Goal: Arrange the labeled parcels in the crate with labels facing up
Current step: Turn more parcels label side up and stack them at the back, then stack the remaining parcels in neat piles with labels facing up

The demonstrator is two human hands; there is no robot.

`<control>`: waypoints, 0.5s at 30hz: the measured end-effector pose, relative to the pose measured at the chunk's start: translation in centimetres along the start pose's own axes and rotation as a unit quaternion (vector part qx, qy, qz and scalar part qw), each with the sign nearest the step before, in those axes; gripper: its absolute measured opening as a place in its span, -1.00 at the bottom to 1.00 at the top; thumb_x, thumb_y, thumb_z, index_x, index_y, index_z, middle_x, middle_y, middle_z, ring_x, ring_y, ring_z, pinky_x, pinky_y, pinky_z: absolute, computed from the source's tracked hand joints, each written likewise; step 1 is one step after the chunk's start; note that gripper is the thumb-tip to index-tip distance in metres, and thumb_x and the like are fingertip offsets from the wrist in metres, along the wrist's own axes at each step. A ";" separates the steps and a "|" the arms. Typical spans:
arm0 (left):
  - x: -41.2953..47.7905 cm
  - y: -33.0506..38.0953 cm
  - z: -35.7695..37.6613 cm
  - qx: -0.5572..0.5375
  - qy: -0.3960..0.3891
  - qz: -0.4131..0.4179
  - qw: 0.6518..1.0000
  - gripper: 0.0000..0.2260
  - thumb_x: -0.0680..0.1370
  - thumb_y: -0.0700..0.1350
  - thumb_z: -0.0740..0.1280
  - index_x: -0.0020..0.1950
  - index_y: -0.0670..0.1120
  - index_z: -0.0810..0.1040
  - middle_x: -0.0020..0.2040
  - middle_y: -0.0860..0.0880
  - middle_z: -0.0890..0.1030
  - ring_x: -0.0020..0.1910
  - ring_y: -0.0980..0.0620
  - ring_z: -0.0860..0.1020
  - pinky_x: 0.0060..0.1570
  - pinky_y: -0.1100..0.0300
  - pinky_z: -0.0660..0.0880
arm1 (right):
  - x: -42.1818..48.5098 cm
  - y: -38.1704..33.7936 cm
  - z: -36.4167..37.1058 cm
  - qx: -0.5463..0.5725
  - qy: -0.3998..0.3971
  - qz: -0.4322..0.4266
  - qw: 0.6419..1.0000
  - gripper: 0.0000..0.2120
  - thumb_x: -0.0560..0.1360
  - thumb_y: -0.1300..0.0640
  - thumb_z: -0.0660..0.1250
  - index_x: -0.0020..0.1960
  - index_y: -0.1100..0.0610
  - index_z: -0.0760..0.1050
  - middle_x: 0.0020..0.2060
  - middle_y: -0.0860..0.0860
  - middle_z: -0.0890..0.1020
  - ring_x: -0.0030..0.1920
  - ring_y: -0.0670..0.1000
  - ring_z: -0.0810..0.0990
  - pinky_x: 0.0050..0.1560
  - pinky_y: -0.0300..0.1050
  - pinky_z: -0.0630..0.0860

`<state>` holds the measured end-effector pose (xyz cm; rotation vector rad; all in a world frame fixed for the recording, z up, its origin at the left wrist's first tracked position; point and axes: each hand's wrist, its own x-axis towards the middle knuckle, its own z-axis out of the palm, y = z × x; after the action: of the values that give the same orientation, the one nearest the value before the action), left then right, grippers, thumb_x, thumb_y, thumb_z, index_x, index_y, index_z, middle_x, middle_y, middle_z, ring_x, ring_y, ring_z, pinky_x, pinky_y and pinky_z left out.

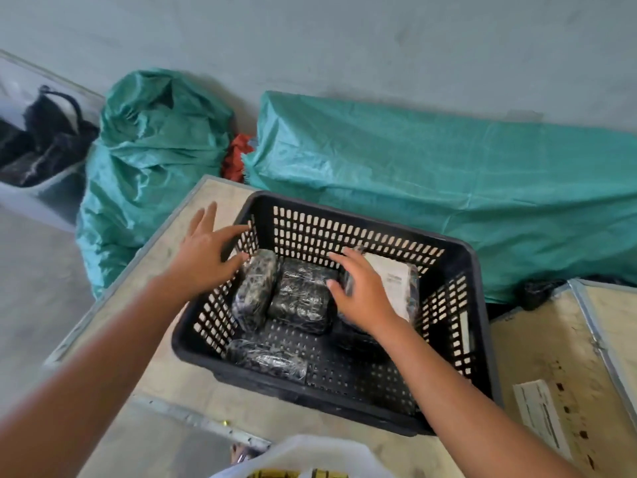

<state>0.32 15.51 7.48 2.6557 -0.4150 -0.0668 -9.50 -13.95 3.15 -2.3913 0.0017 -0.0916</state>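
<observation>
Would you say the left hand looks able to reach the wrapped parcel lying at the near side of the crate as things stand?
Probably yes. The left hand hovers open at the crate's left rim, and the near parcel lies uncovered on the crate floor, below the forearm. Nothing sits on it, and the right hand is busy further right.

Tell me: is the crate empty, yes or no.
No, the black crate holds several black-wrapped parcels, one white label showing.

A black perforated crate (458,270) sits at frame centre, open-topped. Inside lie black, shiny-wrapped parcels: one (255,288) at the left wall, one (303,298) beside it at centre, one (269,360) at the lower left corner — no labels showing. A fourth (396,284), at right, shows a white label facing up.
</observation>
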 end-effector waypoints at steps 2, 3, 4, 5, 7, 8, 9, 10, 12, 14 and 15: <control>-0.5 -1.7 0.5 -0.027 -0.043 -0.042 0.998 -0.47 0.53 0.05 0.48 0.49 0.19 0.46 0.62 -0.37 0.08 0.61 -0.32 0.09 0.52 -0.22 0.18 | 1.8 -1.1 2.8 0.012 -0.040 0.004 0.999 -0.50 0.59 0.07 0.40 0.51 -0.01 0.44 0.55 0.09 0.37 0.56 0.06 0.25 0.49 -0.09 0.07; -0.6 -2.2 0.6 -0.067 -0.054 -0.046 0.995 -0.46 0.53 0.02 0.48 0.48 0.25 0.43 0.61 -0.36 0.14 0.61 -0.27 0.15 0.51 -0.15 0.23 | 2.5 -1.5 4.1 0.027 -0.050 0.013 0.998 -0.51 0.58 0.11 0.42 0.49 0.02 0.47 0.52 0.11 0.40 0.55 0.07 0.29 0.51 -0.08 0.08; -0.8 -2.4 0.7 -0.122 -0.061 -0.044 0.990 -0.47 0.55 -0.02 0.48 0.46 0.33 0.42 0.60 -0.30 0.25 0.59 -0.20 0.24 0.47 -0.09 0.30 | 3.2 -1.7 5.3 0.043 -0.058 0.023 0.997 -0.53 0.56 0.16 0.43 0.46 0.07 0.50 0.49 0.13 0.45 0.53 0.09 0.34 0.55 -0.03 0.14; -0.9 -2.5 0.9 -0.178 -0.063 -0.043 0.981 -0.46 0.57 -0.06 0.46 0.40 0.42 0.41 0.55 -0.20 0.38 0.52 -0.13 0.38 0.42 -0.06 0.39 | 3.9 -1.7 6.5 0.052 -0.068 0.034 0.996 -0.56 0.55 0.21 0.45 0.42 0.13 0.54 0.45 0.16 0.49 0.51 0.12 0.38 0.56 0.04 0.21; -1.1 -2.4 1.2 -0.239 -0.052 -0.046 0.969 -0.46 0.59 -0.11 0.43 0.32 0.51 0.42 0.41 0.03 0.54 0.21 -0.04 0.64 0.21 -0.07 0.59 | 4.9 -1.0 8.6 0.026 -0.102 0.055 0.993 -0.53 0.51 0.25 0.48 0.41 0.19 0.54 0.43 0.22 0.49 0.50 0.18 0.38 0.52 0.07 0.27; -1.0 -2.8 1.6 -0.242 -0.049 -0.051 0.968 -0.49 0.60 -0.11 0.41 0.32 0.50 0.46 0.34 0.08 0.59 0.03 -0.03 0.69 0.07 -0.05 0.64 | 5.2 -0.5 9.8 -0.004 -0.128 0.065 0.990 -0.47 0.49 0.23 0.50 0.44 0.17 0.52 0.46 0.23 0.44 0.52 0.21 0.34 0.53 0.04 0.25; -1.0 -3.0 1.9 -0.235 -0.047 -0.051 0.970 -0.53 0.62 -0.10 0.39 0.32 0.47 0.49 0.24 0.13 0.65 -0.15 0.02 0.70 -0.06 0.02 0.67 | 5.3 0.2 10.7 -0.039 -0.150 0.076 0.985 -0.40 0.47 0.18 0.53 0.48 0.12 0.48 0.50 0.23 0.38 0.55 0.23 0.28 0.54 0.03 0.22; -0.9 -3.2 2.0 -0.227 -0.047 -0.045 0.972 -0.56 0.63 -0.10 0.37 0.31 0.46 0.52 0.09 0.21 0.69 -0.34 0.11 0.64 -0.22 0.16 0.64 | 5.2 1.0 11.4 -0.073 -0.162 0.085 0.980 -0.34 0.45 0.11 0.55 0.51 0.05 0.45 0.55 0.22 0.30 0.57 0.24 0.21 0.55 0.06 0.19; -0.9 -3.6 2.2 -0.233 -0.046 -0.044 0.970 -0.59 0.64 -0.11 0.36 0.30 0.43 0.55 -0.25 0.33 0.66 -0.54 0.24 0.44 -0.43 0.36 0.41 | 4.8 2.5 12.6 -0.123 -0.156 0.087 0.976 -0.30 0.44 -0.03 0.56 0.54 -0.09 0.41 0.61 0.17 0.17 0.61 0.23 0.09 0.57 0.16 0.12; -0.7 -3.7 2.2 -0.247 -0.049 -0.050 0.966 -0.60 0.64 -0.12 0.36 0.34 0.35 0.56 -0.43 0.33 0.59 -0.57 0.23 0.33 -0.46 0.36 0.31 | 4.4 3.5 13.2 -0.154 -0.158 0.078 0.972 -0.22 0.42 -0.19 0.53 0.57 -0.17 0.32 0.65 0.11 0.05 0.64 0.19 -0.02 0.59 0.23 -0.01; -0.7 -3.7 2.2 -0.256 -0.052 -0.048 0.964 -0.60 0.64 -0.13 0.36 0.37 0.31 0.55 -0.48 0.31 0.56 -0.57 0.21 0.28 -0.47 0.33 0.29 | 4.2 3.9 13.3 -0.175 -0.179 0.074 0.965 -0.11 0.38 -0.28 0.52 0.61 -0.18 0.23 0.67 0.08 -0.04 0.64 0.18 -0.10 0.59 0.24 -0.09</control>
<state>0.41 17.93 3.86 2.1643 -0.2570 -0.3034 -4.36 -7.88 -8.93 -2.7164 0.0289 0.4475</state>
